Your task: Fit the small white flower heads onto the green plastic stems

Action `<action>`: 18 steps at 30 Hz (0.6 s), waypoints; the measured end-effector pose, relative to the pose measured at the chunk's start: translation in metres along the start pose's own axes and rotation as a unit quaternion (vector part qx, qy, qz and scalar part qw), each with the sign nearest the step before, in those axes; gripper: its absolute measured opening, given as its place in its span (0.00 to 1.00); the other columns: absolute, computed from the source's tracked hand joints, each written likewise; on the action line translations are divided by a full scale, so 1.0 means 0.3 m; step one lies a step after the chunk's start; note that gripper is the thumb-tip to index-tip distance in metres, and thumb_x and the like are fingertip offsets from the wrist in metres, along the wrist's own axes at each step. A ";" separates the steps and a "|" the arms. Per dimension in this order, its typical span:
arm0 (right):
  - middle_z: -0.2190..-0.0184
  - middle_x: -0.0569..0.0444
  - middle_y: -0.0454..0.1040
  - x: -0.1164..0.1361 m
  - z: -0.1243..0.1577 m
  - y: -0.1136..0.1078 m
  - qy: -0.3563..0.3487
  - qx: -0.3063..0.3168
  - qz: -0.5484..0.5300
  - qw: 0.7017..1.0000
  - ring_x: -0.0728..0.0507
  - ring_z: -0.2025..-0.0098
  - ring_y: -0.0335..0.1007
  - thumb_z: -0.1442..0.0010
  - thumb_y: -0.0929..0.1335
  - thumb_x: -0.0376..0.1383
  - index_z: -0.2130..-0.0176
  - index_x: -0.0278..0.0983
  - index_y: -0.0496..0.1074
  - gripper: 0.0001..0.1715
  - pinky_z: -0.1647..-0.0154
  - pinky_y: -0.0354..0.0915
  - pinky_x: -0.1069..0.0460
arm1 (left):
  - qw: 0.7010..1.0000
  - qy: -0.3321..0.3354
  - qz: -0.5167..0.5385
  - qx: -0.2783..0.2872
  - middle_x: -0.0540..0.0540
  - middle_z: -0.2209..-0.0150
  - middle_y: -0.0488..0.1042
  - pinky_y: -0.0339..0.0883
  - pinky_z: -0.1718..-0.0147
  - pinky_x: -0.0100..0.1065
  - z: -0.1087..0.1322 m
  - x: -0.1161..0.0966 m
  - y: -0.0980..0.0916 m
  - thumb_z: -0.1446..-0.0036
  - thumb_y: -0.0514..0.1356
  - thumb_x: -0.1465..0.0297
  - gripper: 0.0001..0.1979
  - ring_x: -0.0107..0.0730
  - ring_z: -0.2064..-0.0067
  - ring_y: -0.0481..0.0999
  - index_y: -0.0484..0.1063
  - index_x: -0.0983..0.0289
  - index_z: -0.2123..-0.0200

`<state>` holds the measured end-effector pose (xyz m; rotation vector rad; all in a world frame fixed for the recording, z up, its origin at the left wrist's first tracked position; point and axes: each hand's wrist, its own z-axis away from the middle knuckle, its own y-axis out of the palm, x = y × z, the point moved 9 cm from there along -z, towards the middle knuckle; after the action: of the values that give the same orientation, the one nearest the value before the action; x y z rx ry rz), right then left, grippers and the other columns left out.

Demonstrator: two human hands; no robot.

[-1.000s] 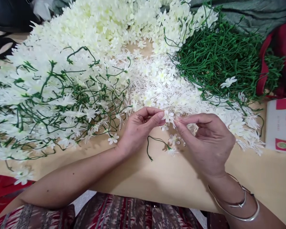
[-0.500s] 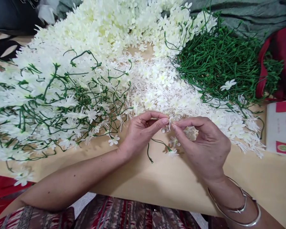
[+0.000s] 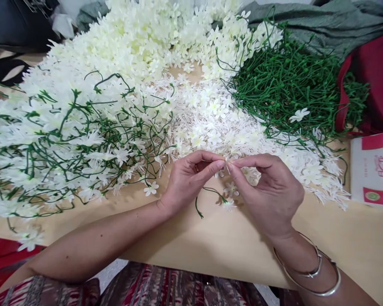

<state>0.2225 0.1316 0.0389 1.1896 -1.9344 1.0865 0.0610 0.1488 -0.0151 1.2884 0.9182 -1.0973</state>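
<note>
1. My left hand (image 3: 187, 180), just left of the frame's centre, is pinched shut, thumb against forefinger, on the top of a green sprig (image 3: 207, 190). The sprig hangs below my fingers over the worktop (image 3: 210, 242).
2. My right hand (image 3: 271, 197), just right of centre, pinches a small white flower (image 3: 222, 173) against that same tip. Our fingertips touch, and they hide the join itself.
3. Two blossoms already sit on the sprig's lower branches, just under my right fingertips.
4. To do this well, I judge I should keep the sprig steady in my left hand, press the flower straight onto the tip, and grip the flower at its base so the petals are not crushed.
5. Just above my hands lies a spread of loose white blossoms (image 3: 217, 123).
6. At the left of the frame lies a tangle of flowered sprigs (image 3: 67, 136). At the upper right is a heap of bare green stems (image 3: 290, 80).
7. A red and white box (image 3: 375, 170) sits at the right edge, and silver bangles (image 3: 309, 276) circle my right wrist at the lower right.
8. Compared with a second ago, my fingertips have closed together. The flower, then plainly open between them, is now almost covered. The piles look unchanged.
</note>
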 end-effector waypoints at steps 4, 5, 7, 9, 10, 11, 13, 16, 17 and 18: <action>0.67 0.59 0.82 0.034 -0.001 -0.003 -0.070 0.006 0.046 0.996 0.42 0.64 0.80 0.39 0.75 0.29 0.62 0.47 0.77 0.11 0.56 0.70 0.41 | 0.999 -0.029 0.014 -0.003 0.51 0.68 0.81 0.73 0.61 0.29 -0.005 0.011 -0.004 0.47 0.75 0.59 0.14 0.26 0.65 0.77 0.82 0.62 0.65; 0.68 0.59 0.82 0.044 -0.003 -0.001 -0.084 0.009 0.054 0.995 0.42 0.65 0.80 0.39 0.75 0.29 0.62 0.46 0.77 0.11 0.56 0.70 0.42 | 0.999 -0.030 0.018 -0.002 0.51 0.68 0.81 0.73 0.62 0.29 -0.006 0.011 -0.004 0.47 0.75 0.59 0.14 0.25 0.66 0.76 0.82 0.63 0.66; 0.69 0.60 0.82 0.064 -0.005 0.006 -0.111 0.015 0.069 0.991 0.43 0.66 0.79 0.39 0.75 0.28 0.63 0.45 0.76 0.11 0.58 0.69 0.43 | 0.999 -0.028 0.026 0.000 0.51 0.68 0.80 0.72 0.62 0.29 -0.008 0.009 -0.002 0.48 0.75 0.58 0.14 0.25 0.66 0.76 0.82 0.62 0.66; 0.70 0.61 0.82 0.078 -0.005 0.018 -0.130 0.023 0.082 0.988 0.45 0.68 0.79 0.40 0.75 0.28 0.63 0.45 0.75 0.12 0.58 0.68 0.44 | 0.999 -0.022 0.025 -0.001 0.50 0.68 0.80 0.72 0.62 0.29 -0.008 0.005 -0.002 0.47 0.75 0.58 0.14 0.25 0.66 0.76 0.82 0.62 0.66; 0.70 0.62 0.82 0.084 -0.003 0.024 -0.139 0.027 0.088 0.986 0.45 0.68 0.79 0.40 0.75 0.28 0.62 0.45 0.75 0.12 0.58 0.68 0.44 | 1.000 -0.019 0.022 -0.002 0.51 0.68 0.80 0.72 0.62 0.29 -0.008 0.004 -0.002 0.47 0.75 0.58 0.14 0.26 0.66 0.76 0.82 0.62 0.66; 0.69 0.62 0.82 0.088 -0.001 0.029 -0.145 0.032 0.091 0.985 0.46 0.68 0.79 0.40 0.75 0.28 0.62 0.45 0.75 0.12 0.57 0.69 0.45 | 1.000 -0.016 0.017 -0.004 0.51 0.68 0.80 0.72 0.62 0.30 -0.007 0.003 -0.003 0.47 0.75 0.58 0.14 0.26 0.65 0.76 0.82 0.62 0.66; 0.68 0.61 0.83 0.076 0.001 0.027 -0.129 0.033 0.079 0.988 0.45 0.66 0.80 0.39 0.75 0.28 0.61 0.45 0.76 0.11 0.55 0.70 0.44 | 1.000 -0.012 0.006 -0.009 0.51 0.67 0.81 0.71 0.62 0.31 -0.006 0.001 -0.007 0.46 0.74 0.58 0.13 0.27 0.65 0.76 0.82 0.61 0.66; 0.65 0.58 0.83 0.011 0.001 0.011 -0.033 0.024 0.031 0.999 0.43 0.61 0.81 0.38 0.75 0.33 0.61 0.44 0.77 0.06 0.55 0.73 0.43 | 1.000 -0.008 -0.003 -0.013 0.52 0.65 0.82 0.72 0.61 0.31 -0.005 0.000 -0.010 0.45 0.73 0.61 0.11 0.28 0.63 0.77 0.82 0.61 0.65; 0.65 0.57 0.82 -0.012 0.003 0.009 0.000 0.024 0.020 1.000 0.42 0.60 0.80 0.38 0.75 0.34 0.62 0.44 0.78 0.05 0.55 0.73 0.43 | 1.000 -0.006 -0.003 -0.011 0.52 0.64 0.82 0.73 0.59 0.32 -0.005 -0.002 -0.010 0.45 0.73 0.61 0.10 0.28 0.62 0.77 0.82 0.61 0.65; 0.65 0.57 0.82 -0.028 0.005 0.008 0.023 0.025 0.013 0.999 0.41 0.60 0.80 0.38 0.76 0.36 0.62 0.44 0.78 0.04 0.55 0.73 0.42 | 1.000 -0.005 -0.002 -0.007 0.53 0.63 0.82 0.73 0.57 0.32 -0.005 -0.003 -0.008 0.45 0.73 0.62 0.10 0.29 0.61 0.78 0.82 0.61 0.65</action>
<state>0.2238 0.1343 0.0304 1.1583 -1.9021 1.1719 0.0587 0.1504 -0.0150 1.2689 0.9212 -1.0972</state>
